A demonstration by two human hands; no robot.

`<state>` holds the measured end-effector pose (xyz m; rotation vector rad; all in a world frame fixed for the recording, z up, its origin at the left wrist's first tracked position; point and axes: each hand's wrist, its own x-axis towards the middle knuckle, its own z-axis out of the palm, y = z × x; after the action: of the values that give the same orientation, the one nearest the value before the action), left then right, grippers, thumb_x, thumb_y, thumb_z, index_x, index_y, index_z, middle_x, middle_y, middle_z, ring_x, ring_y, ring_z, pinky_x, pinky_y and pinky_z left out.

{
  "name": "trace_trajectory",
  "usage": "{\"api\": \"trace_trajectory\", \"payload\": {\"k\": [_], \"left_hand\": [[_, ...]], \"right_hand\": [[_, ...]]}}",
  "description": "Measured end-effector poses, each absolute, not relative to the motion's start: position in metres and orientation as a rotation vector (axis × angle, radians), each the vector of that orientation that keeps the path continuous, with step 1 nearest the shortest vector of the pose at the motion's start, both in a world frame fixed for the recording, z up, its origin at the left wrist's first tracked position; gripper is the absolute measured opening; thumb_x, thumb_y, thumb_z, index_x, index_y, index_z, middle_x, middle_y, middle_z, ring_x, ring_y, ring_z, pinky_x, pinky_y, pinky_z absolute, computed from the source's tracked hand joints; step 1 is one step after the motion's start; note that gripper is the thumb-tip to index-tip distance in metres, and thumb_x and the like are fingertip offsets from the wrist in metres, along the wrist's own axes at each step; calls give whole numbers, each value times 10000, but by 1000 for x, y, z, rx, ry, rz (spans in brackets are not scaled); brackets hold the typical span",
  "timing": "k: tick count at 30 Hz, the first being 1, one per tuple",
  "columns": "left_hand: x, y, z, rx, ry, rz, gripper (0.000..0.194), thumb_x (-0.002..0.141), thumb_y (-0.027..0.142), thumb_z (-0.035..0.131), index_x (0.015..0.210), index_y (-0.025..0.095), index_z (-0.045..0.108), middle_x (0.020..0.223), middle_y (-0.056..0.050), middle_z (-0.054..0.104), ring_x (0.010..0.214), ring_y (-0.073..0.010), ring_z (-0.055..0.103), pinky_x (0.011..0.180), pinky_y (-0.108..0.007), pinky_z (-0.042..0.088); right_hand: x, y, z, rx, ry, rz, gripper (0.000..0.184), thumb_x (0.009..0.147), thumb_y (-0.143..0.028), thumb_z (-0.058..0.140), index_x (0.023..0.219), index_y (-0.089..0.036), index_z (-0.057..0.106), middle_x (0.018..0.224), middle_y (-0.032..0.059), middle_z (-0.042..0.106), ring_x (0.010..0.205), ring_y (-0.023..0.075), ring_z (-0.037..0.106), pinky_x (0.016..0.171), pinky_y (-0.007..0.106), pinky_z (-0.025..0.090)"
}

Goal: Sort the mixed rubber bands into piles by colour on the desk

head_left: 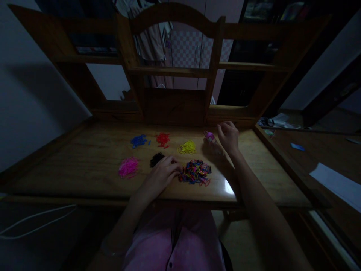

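Note:
A mixed pile of small multicoloured rubber bands (196, 172) lies near the front of the wooden table. At its left edge is my left hand (166, 171), fingers drawn together; anything between the fingertips is too small to make out. Partly behind that hand sits a black pile (156, 159). Single-colour piles lie around: pink (128, 167), blue (138, 141), red (163, 139) and yellow (187, 147). My right hand (229, 136) is held up with curled fingers beside a small clear container with a pink top (210, 136). Whatever its fingers may hold is hidden.
A wooden shelf frame (173, 69) rises along the back of the table (79, 165). On the right, a lower wooden surface bears a white sheet of paper (337, 184) and a small blue packet (297, 146). A white cord (36, 222) hangs at lower left.

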<state>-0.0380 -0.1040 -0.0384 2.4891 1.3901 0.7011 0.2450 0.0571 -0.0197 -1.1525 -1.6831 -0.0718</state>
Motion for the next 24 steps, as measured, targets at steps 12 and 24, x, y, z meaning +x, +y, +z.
{"api": "trace_trajectory", "payload": {"k": [12, 24], "left_hand": [[-32, -117, -13, 2348, 1431, 686, 163, 965, 214, 476, 893, 182, 619, 946, -39, 652, 948, -201, 569, 883, -353, 436], [-13, -129, -33, 2435, 1322, 712, 124, 931, 277, 574, 954, 213, 677, 937, -33, 642, 974, -207, 567, 865, -352, 444]], "right_hand": [[245, 58, -19, -1176, -1698, -95, 283, 942, -323, 491, 728, -190, 619, 866, 77, 601, 749, 184, 570, 666, 311, 441], [244, 57, -20, -1174, -1701, -80, 265, 938, -313, 489, 744, -192, 624, 878, 84, 599, 758, 192, 568, 671, 317, 438]]}}
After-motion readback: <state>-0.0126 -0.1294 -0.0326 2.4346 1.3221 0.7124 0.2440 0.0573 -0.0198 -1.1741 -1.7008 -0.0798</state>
